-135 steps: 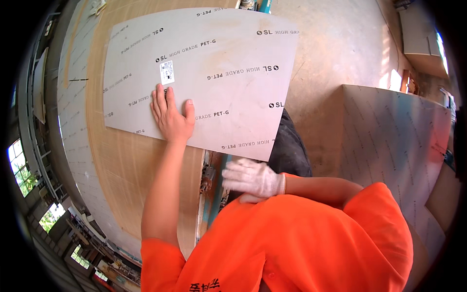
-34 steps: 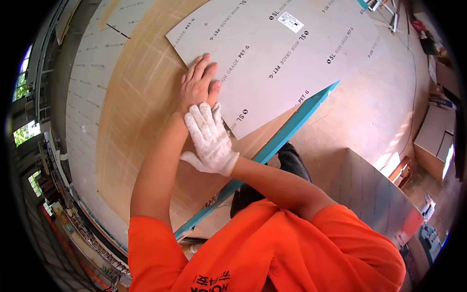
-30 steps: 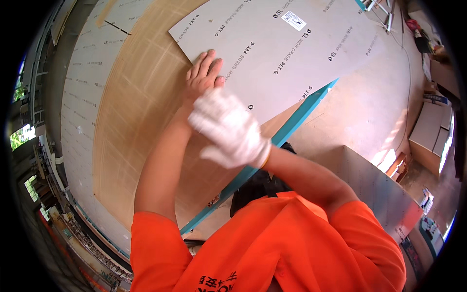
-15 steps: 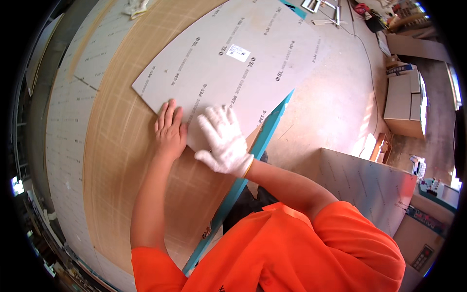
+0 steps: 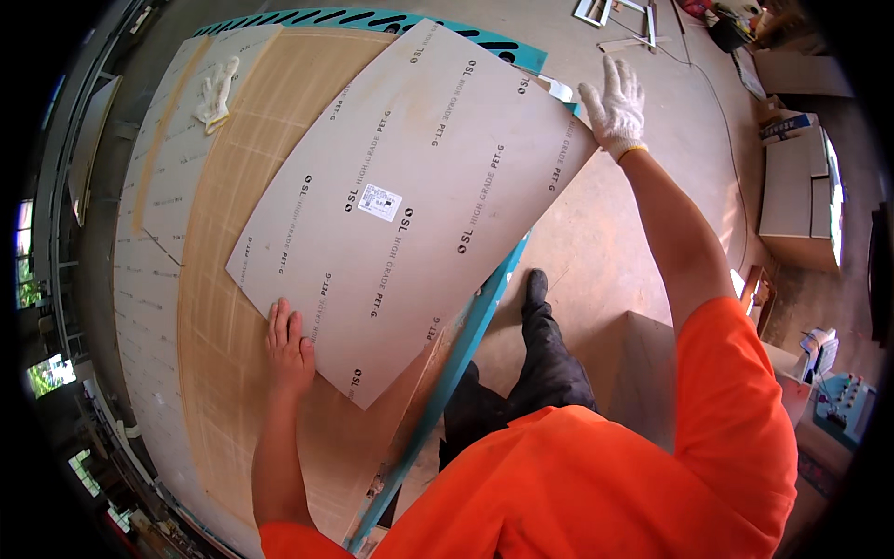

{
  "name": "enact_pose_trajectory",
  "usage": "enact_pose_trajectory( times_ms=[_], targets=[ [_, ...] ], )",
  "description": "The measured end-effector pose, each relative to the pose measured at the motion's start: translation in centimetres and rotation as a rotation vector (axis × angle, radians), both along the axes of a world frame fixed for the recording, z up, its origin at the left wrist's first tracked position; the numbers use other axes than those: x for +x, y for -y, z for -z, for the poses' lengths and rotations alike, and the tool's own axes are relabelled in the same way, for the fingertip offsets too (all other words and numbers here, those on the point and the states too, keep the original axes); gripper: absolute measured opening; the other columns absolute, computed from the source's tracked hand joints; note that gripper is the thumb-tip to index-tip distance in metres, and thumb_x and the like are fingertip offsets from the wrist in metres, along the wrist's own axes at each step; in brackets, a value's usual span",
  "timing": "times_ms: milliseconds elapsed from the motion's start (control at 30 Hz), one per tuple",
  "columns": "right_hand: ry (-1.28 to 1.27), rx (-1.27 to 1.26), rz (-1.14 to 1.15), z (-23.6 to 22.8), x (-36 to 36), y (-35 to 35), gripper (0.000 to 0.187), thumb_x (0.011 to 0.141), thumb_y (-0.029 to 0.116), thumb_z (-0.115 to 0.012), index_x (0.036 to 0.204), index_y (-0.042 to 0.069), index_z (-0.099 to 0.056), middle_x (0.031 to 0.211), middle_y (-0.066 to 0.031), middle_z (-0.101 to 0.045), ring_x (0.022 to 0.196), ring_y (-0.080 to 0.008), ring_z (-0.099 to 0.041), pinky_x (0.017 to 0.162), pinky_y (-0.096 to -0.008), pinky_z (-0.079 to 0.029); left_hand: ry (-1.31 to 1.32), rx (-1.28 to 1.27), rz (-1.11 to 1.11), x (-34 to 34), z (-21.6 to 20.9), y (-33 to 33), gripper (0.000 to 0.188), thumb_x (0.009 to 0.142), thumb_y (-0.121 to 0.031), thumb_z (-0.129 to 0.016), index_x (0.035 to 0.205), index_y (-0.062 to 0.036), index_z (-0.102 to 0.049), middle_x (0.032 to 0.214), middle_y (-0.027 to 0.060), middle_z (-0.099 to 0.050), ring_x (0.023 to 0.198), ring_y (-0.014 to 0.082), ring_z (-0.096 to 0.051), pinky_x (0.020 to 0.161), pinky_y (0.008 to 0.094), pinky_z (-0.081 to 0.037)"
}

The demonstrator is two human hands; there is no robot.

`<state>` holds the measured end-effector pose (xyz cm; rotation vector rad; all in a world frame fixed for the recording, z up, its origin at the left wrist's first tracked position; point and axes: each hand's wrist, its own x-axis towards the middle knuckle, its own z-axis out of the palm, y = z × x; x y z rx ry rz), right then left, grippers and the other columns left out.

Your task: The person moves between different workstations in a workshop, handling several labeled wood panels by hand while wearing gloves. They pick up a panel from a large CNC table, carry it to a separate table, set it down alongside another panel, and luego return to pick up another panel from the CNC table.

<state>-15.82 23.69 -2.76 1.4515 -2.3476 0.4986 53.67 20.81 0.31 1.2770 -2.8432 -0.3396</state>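
A light grey sheet panel [image 5: 424, 186] with printed marks and a white label [image 5: 380, 202] lies at a slant on the tan board [image 5: 233, 363] of a table. My left hand [image 5: 292, 352] is bare. Its fingers lie flat on the panel's lower left edge, and its palm rests on the board. My right hand [image 5: 616, 104] wears a white knit glove and stands upright at the panel's right corner. Its fingers are stretched up, with the heel of the hand by the corner; I cannot tell whether it touches.
A loose white glove [image 5: 216, 93] lies on the table's far left. A teal frame [image 5: 466, 340] edges the table. On the floor to the right are a cable [image 5: 717, 121], a metal frame [image 5: 619, 23] and boxes [image 5: 796, 196]. A teal control box [image 5: 846, 410] sits at lower right.
My right hand has moved from the panel's near part to its far right corner. The view has shifted, bringing the loose glove and my leg into sight. My left hand stays at the panel's edge.
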Motion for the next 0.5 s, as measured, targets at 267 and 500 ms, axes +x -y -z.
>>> enact_pose_trajectory(
  times_ms=[267, 500],
  targets=[
    [0.893, -0.032, 0.082, 1.4, -3.7, -2.2, 0.059, 0.095, 0.040, -0.064, 0.139, 0.001, -0.058, 0.130, -0.0205, -0.066, 0.122, -0.0305, -0.064, 0.102, -0.0372, -0.049, 0.112, 0.154, -0.377, -1.9, -2.1, -1.1, 0.054, 0.103, -0.022, -0.049, 0.149, 0.0046, -0.043, 0.166, 0.0180, -0.027, 0.153, 0.0398, -0.023, 0.124, 0.0455, -0.025],
    [1.268, 0.514, -0.205, -6.9, 2.6, 2.1, 0.053, 0.091, 0.046, -0.065, 0.112, -0.003, -0.068, 0.082, -0.0138, -0.068, 0.058, -0.0222, -0.065, 0.044, -0.0348, -0.051, -0.174, 0.039, -1.371, -7.9, 0.6, -2.5, 0.078, 0.092, -0.042, -0.067, 0.147, 0.0085, -0.044, 0.155, 0.0320, -0.038, 0.144, 0.0436, -0.038, 0.119, 0.0460, -0.032]
  ],
)
